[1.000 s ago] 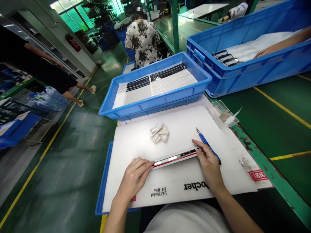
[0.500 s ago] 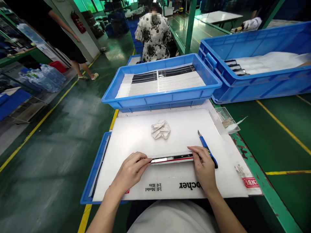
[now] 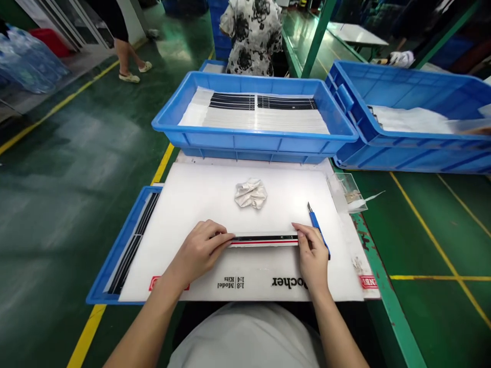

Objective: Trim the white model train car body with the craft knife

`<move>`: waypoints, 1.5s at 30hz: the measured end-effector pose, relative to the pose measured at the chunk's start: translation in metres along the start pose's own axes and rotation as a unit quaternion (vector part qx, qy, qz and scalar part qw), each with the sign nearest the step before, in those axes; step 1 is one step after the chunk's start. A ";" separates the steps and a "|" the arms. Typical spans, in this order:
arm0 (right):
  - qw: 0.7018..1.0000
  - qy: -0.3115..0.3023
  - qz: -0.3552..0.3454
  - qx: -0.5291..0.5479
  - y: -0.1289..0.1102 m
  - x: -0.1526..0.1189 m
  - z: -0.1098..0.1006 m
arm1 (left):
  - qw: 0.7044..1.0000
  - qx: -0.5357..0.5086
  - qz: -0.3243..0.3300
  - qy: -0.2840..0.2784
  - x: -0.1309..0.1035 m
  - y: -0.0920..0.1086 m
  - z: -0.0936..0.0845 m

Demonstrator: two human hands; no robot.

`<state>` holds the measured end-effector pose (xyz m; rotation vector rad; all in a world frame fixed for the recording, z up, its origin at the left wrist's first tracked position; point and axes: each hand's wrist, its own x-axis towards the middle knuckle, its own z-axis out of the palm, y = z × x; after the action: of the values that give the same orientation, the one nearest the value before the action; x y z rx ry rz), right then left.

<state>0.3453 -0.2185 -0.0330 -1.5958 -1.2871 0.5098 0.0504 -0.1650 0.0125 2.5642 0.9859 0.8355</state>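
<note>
A long thin strip (image 3: 264, 240), black along the far side with a red line and a pale near edge, lies level between my hands just above or on the white foam board (image 3: 199, 194). My left hand (image 3: 201, 248) pinches its left end between thumb and fingers. At the right end, my right hand (image 3: 312, 255) grips it with the thumb below and the index finger stretched out. A blue utility knife (image 3: 316, 225) rests beside my right hand, its lower part partly covered by it. Beyond the strip sits a crumpled white cloth (image 3: 250, 193).
A blue crate (image 3: 253, 138) holding rows of black strips stands at the board's far edge. Another blue tray (image 3: 111, 255) with strips is at left, partly under the board. Larger blue crates (image 3: 414, 153) and a clear plastic box (image 3: 351, 191) are at right. Two people are beyond.
My view has tilted down and shifted, revealing more of the left tray. Both hands still hold the strip, whose black face now shows more evenly, with less glare.
</note>
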 end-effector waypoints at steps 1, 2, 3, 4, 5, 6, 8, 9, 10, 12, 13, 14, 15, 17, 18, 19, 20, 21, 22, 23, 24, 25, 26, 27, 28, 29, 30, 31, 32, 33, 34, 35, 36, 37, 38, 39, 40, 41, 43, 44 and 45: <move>1.000 0.001 0.000 -0.001 0.000 0.000 0.000 | 1.000 0.002 -0.001 0.003 0.000 0.000 0.001; 1.000 0.003 0.000 -0.001 0.000 0.000 0.000 | 1.000 0.005 -0.002 0.005 0.000 0.000 0.001; 1.000 0.006 0.000 -0.001 -0.001 0.000 0.001 | 1.000 0.007 -0.003 0.008 0.000 0.000 0.001; 1.000 0.008 0.001 0.001 -0.001 -0.001 0.001 | 1.000 0.008 -0.005 0.010 0.000 0.001 0.001; 1.000 0.009 0.001 0.002 -0.002 -0.002 0.001 | 1.000 0.009 -0.008 0.011 0.000 0.001 0.001; 1.000 0.010 0.002 0.003 -0.003 -0.003 0.002 | 1.000 0.009 -0.009 0.012 0.000 0.002 0.001; 1.000 0.009 0.005 0.005 -0.004 -0.007 0.001 | 1.000 0.010 -0.010 0.011 -0.001 0.003 -0.001; 1.000 0.006 0.007 0.006 -0.004 -0.009 0.000 | 1.000 0.011 -0.010 0.010 -0.002 0.003 -0.001; 1.000 0.004 0.009 0.007 -0.004 -0.010 0.000 | 1.000 0.012 -0.010 0.011 -0.003 0.003 -0.002; 1.000 -0.002 0.015 0.008 -0.003 -0.013 -0.002 | 1.000 0.012 -0.010 0.015 -0.004 0.003 -0.003; 1.000 -0.004 0.019 0.009 -0.003 -0.014 -0.003 | 1.000 0.012 -0.012 0.018 -0.004 0.004 -0.003; 1.000 -0.005 0.024 0.011 -0.003 -0.014 -0.004 | 1.000 0.011 -0.014 0.020 -0.004 0.004 -0.003; 1.000 -0.005 0.028 0.013 -0.003 -0.014 -0.004 | 1.000 0.011 -0.017 0.019 -0.004 0.004 -0.002; 0.999 -0.002 0.035 0.016 -0.004 -0.013 -0.005 | 1.000 0.008 -0.022 0.017 -0.003 0.004 -0.002; 0.999 -0.001 0.036 0.018 -0.004 -0.013 -0.005 | 1.000 0.008 -0.025 0.015 -0.003 0.005 -0.002; 0.999 -0.001 0.036 0.020 -0.004 -0.012 -0.005 | 0.999 0.008 -0.028 0.014 -0.002 0.005 -0.001; 0.999 -0.003 0.035 0.022 -0.004 -0.011 -0.005 | 0.999 0.010 -0.030 0.013 -0.002 0.006 -0.001; 0.999 -0.006 0.033 0.024 -0.005 -0.010 -0.005 | 0.999 0.013 -0.031 0.011 -0.001 0.006 -0.001; 0.999 -0.009 0.030 0.024 -0.005 -0.009 -0.006 | 0.999 0.016 -0.034 0.008 -0.001 0.007 -0.002; 0.999 -0.011 0.026 0.023 -0.005 -0.009 -0.006 | 0.999 0.021 -0.037 0.005 -0.001 0.008 -0.003; 0.999 -0.012 0.023 0.022 -0.004 -0.008 -0.006 | 0.999 0.027 -0.041 0.002 -0.001 0.009 -0.003; 1.000 -0.012 0.020 0.019 -0.004 -0.008 -0.007 | 0.998 0.033 -0.047 -0.002 -0.001 0.010 -0.004; 1.000 -0.011 0.018 0.017 -0.004 -0.008 -0.007 | 0.998 0.040 -0.053 -0.006 -0.001 0.012 -0.004; 1.000 -0.010 0.016 0.014 -0.004 -0.008 -0.007 | 0.997 0.046 -0.059 -0.010 0.001 0.014 -0.004; 1.000 -0.010 0.016 0.013 -0.005 -0.008 -0.007 | 0.997 0.051 -0.064 -0.013 0.003 0.017 -0.002; 1.000 -0.011 0.015 0.013 -0.005 -0.008 -0.007 | 0.996 0.053 -0.067 -0.014 0.005 0.021 0.001; 1.000 -0.011 0.015 0.013 -0.005 -0.009 -0.007 | 0.996 0.051 -0.068 -0.015 0.009 0.026 0.005; 1.000 -0.012 0.015 0.014 -0.005 -0.009 -0.006 | 0.997 0.047 -0.065 -0.015 0.014 0.032 0.010; 1.000 -0.011 0.015 0.016 -0.005 -0.009 -0.006 | 0.997 0.039 -0.060 -0.014 0.020 0.039 0.017; 1.000 -0.011 0.015 0.018 -0.005 -0.008 -0.006 | 0.998 0.029 -0.054 -0.017 0.026 0.048 0.025; 1.000 -0.010 0.014 0.020 -0.005 -0.008 -0.006 | 0.999 0.018 -0.044 -0.021 0.032 0.057 0.034; 1.000 -0.009 0.014 0.023 -0.006 -0.008 -0.005 | 0.999 0.008 -0.036 -0.033 0.038 0.068 0.042; 1.000 -0.008 0.013 0.026 -0.006 -0.008 -0.005 | 0.998 -0.002 -0.031 -0.052 0.043 0.079 0.050; 0.999 -0.006 0.012 0.029 -0.006 -0.008 -0.004 | 0.997 -0.006 -0.028 -0.067 0.047 0.090 0.056; 0.999 -0.005 0.011 0.033 -0.006 -0.008 -0.004 | 0.996 -0.003 -0.030 -0.079 0.050 0.100 0.061; 0.999 -0.004 0.010 0.035 -0.006 -0.008 -0.004 | 0.996 0.005 -0.037 -0.083 0.052 0.109 0.065; 0.999 -0.003 0.009 0.037 -0.006 -0.008 -0.004 | 0.995 0.013 -0.042 -0.087 0.053 0.117 0.067; 0.999 -0.004 0.008 0.039 -0.006 -0.007 -0.004 | 0.995 0.014 -0.044 -0.091 0.053 0.123 0.069; 0.999 -0.005 0.007 0.041 -0.005 -0.007 -0.004 | 0.994 -0.004 -0.049 -0.100 0.051 0.129 0.071; 0.999 -0.004 0.007 0.042 -0.006 -0.007 -0.004 | 0.993 -0.020 -0.055 -0.105 0.049 0.131 0.072; 0.999 -0.003 0.007 0.043 -0.006 -0.006 -0.004 | 0.991 -0.034 -0.067 -0.111 0.047 0.131 0.074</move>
<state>0.3433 -0.2262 -0.0280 -1.5336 -1.2427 0.5708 0.1923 -0.2315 0.0300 2.4369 1.0273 0.5259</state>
